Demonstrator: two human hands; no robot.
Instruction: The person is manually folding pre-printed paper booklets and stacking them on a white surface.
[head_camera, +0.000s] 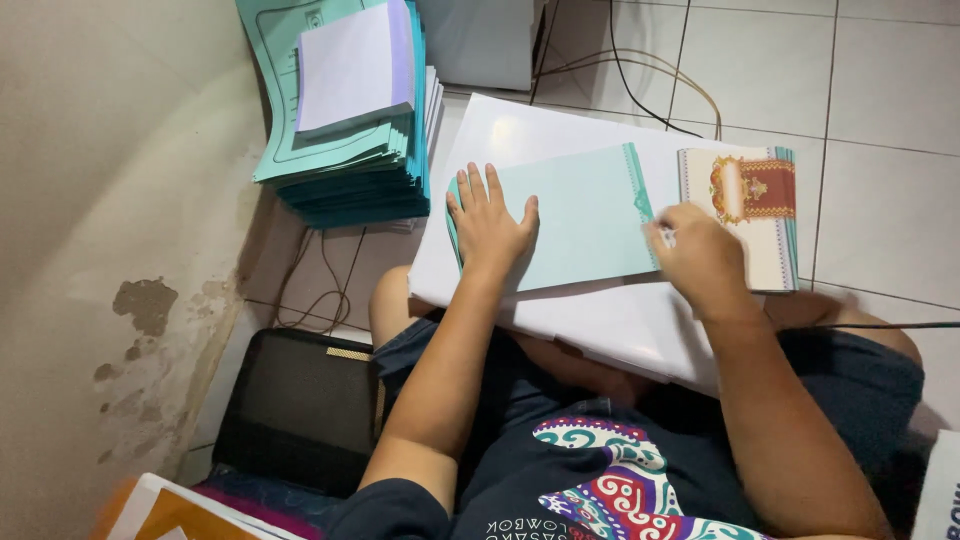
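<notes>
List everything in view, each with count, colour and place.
card: one, mint green, on the board, under both hands
printed flap: one, cream and red, right end of the card
board: one, white, across the lap
card stack: one, teal, on the floor by the wall
cables: several, dark, on the tiled floor
bag: one, black, lower left
left hand: flat on the card
right hand: at the card's fold

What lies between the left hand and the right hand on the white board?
In the head view, the pale teal card spans the stretch between the left hand, pressed flat on it, and the right hand at its scalloped edge.
</notes>
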